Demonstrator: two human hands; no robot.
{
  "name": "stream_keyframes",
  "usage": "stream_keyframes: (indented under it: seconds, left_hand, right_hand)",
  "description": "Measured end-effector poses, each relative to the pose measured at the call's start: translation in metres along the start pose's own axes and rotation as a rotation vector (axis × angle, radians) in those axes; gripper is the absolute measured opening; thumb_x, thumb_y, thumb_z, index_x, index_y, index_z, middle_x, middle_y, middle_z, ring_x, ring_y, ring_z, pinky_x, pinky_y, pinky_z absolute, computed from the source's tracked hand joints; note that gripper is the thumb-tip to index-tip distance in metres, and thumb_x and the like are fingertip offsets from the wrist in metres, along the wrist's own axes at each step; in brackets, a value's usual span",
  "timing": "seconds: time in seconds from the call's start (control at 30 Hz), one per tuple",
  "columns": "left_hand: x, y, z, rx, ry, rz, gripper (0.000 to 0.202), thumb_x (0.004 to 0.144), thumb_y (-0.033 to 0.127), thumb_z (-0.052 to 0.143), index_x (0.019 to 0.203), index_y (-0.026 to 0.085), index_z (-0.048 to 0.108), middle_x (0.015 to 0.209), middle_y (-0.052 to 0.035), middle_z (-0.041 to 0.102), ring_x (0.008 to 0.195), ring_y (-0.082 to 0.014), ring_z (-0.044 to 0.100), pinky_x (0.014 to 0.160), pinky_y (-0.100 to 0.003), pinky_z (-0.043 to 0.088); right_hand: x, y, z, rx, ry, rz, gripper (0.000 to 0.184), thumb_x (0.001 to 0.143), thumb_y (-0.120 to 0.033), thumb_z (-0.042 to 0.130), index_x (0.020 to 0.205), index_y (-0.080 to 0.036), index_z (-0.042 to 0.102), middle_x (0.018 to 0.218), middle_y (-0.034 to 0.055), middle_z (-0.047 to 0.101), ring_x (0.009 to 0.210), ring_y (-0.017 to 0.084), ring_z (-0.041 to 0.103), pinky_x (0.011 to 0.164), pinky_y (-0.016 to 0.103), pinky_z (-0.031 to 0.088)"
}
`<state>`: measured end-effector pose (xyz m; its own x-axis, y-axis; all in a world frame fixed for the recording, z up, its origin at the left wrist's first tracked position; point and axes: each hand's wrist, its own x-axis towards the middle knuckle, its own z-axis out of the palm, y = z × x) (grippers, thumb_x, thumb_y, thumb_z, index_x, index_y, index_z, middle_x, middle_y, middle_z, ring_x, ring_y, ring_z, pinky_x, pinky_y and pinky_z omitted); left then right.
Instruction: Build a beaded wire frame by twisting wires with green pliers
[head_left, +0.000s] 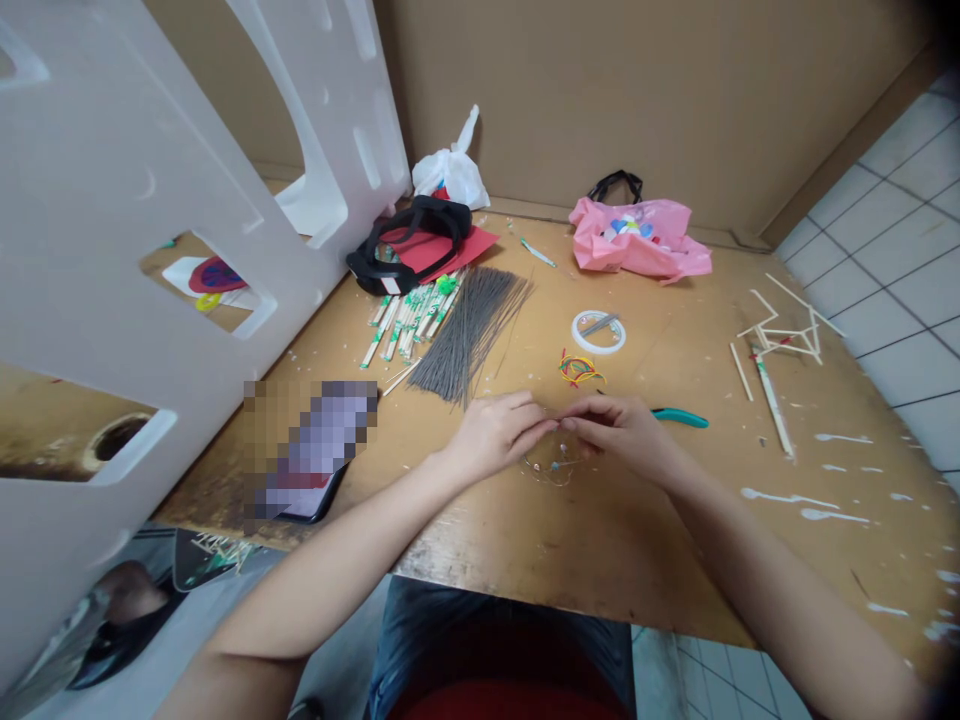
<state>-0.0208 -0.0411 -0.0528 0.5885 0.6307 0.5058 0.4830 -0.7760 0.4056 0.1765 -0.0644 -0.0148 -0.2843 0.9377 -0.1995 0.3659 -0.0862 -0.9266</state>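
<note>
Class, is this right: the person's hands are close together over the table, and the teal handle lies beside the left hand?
Wrong hand: in the head view, the teal handle lies beside the right hand. The hands are close together over the table.

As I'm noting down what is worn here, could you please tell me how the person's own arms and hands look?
The left hand and right hand are bare: no gloves show, and I can make out no rings. The left arm and right arm are bare too, with no sleeves, watch or bracelet in view. Blue jeans show below.
</note>
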Motion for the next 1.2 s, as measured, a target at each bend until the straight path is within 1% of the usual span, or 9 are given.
stream_keyframes:
  seconds: [0.2, 0.3, 0.37, 0.53, 0.7, 0.87, 0.97, 1.03, 1.2]
  left_hand:
    - [0.002, -0.008, 0.007, -0.086, -0.042, -0.268, 0.024, 0.089, 0.034, 0.052, 0.094, 0.015, 0.065, 0.084, -0.0062, 0.065, 0.081, -0.0169, 0.06, 0.073, -0.029, 0.047]
    - [0.004, -0.013, 0.016, -0.067, -0.122, -0.26, 0.03, 0.087, 0.033, 0.054, 0.109, 0.014, 0.063, 0.099, -0.0103, 0.066, 0.099, -0.0218, 0.058, 0.086, -0.037, 0.047]
    - [0.004, -0.014, 0.022, -0.062, -0.171, -0.241, 0.032, 0.087, 0.034, 0.054, 0.111, 0.013, 0.062, 0.103, -0.0121, 0.065, 0.101, -0.0228, 0.057, 0.088, -0.038, 0.047]
    - [0.003, -0.017, 0.032, -0.073, -0.214, -0.23, 0.025, 0.089, 0.029, 0.051, 0.104, 0.014, 0.065, 0.097, -0.0106, 0.066, 0.096, -0.0217, 0.059, 0.086, -0.037, 0.047]
    - [0.001, -0.018, 0.033, -0.177, -0.187, -0.27, 0.017, 0.088, 0.022, 0.049, 0.081, 0.015, 0.063, 0.083, -0.0066, 0.063, 0.082, -0.0176, 0.058, 0.078, -0.033, 0.047]
    - [0.0, -0.013, 0.028, -0.696, -0.036, -0.537, 0.016, 0.087, 0.03, 0.047, 0.079, 0.016, 0.051, 0.078, -0.0038, 0.063, 0.067, -0.0121, 0.059, 0.058, -0.024, 0.047]
    - [0.003, -0.009, 0.024, -0.998, 0.027, -0.639, 0.023, 0.086, 0.038, 0.049, 0.08, 0.016, 0.046, 0.099, -0.0092, 0.065, 0.069, -0.0111, 0.064, 0.048, -0.019, 0.046]
    - [0.005, -0.008, 0.022, -1.096, 0.05, -0.65, 0.026, 0.085, 0.04, 0.052, 0.079, 0.016, 0.044, 0.105, -0.0108, 0.064, 0.067, -0.0108, 0.065, 0.047, -0.019, 0.046]
    - [0.007, -0.007, 0.02, -1.141, 0.048, -0.64, 0.028, 0.085, 0.042, 0.053, 0.081, 0.015, 0.048, 0.091, -0.0078, 0.067, 0.062, -0.0102, 0.064, 0.05, -0.021, 0.049]
  right_hand:
    - [-0.011, 0.017, -0.018, 0.152, 0.223, 0.063, 0.028, 0.07, -0.044, 0.07, 0.079, -0.018, 0.068, 0.058, -0.0014, 0.061, 0.052, 0.01, 0.053, 0.052, 0.024, 0.044]
    - [-0.013, 0.026, -0.023, 0.21, 0.272, 0.068, 0.029, 0.069, -0.047, 0.071, 0.076, -0.019, 0.068, 0.059, -0.0006, 0.061, 0.053, 0.011, 0.055, 0.053, 0.025, 0.046]
    - [-0.014, 0.029, -0.023, 0.206, 0.282, 0.057, 0.029, 0.07, -0.047, 0.071, 0.075, -0.019, 0.067, 0.059, -0.0001, 0.062, 0.054, 0.011, 0.056, 0.054, 0.025, 0.047]
    - [-0.015, 0.025, -0.021, 0.155, 0.279, 0.035, 0.028, 0.071, -0.047, 0.069, 0.077, -0.02, 0.069, 0.059, 0.0, 0.063, 0.054, 0.012, 0.057, 0.053, 0.026, 0.048]
    - [-0.017, 0.022, -0.019, 0.124, 0.287, 0.009, 0.023, 0.072, -0.044, 0.069, 0.075, -0.021, 0.069, 0.059, -0.0002, 0.063, 0.055, 0.012, 0.057, 0.054, 0.026, 0.049]
    - [-0.019, 0.022, -0.017, 0.04, 0.368, -0.013, 0.023, 0.073, -0.044, 0.068, 0.076, -0.021, 0.069, 0.058, -0.0002, 0.062, 0.055, 0.013, 0.057, 0.055, 0.027, 0.048]
    - [-0.021, 0.023, -0.014, 0.002, 0.398, -0.066, 0.022, 0.074, -0.042, 0.067, 0.077, -0.021, 0.069, 0.059, -0.0001, 0.061, 0.056, 0.013, 0.057, 0.054, 0.028, 0.047]
    - [-0.022, 0.024, -0.012, -0.028, 0.405, -0.121, 0.02, 0.075, -0.041, 0.066, 0.077, -0.021, 0.069, 0.061, 0.0002, 0.062, 0.057, 0.013, 0.058, 0.054, 0.028, 0.047]
    - [-0.024, 0.025, -0.006, -0.104, 0.409, -0.224, 0.016, 0.079, -0.037, 0.063, 0.079, -0.022, 0.069, 0.068, 0.0016, 0.064, 0.062, 0.015, 0.059, 0.057, 0.029, 0.049]
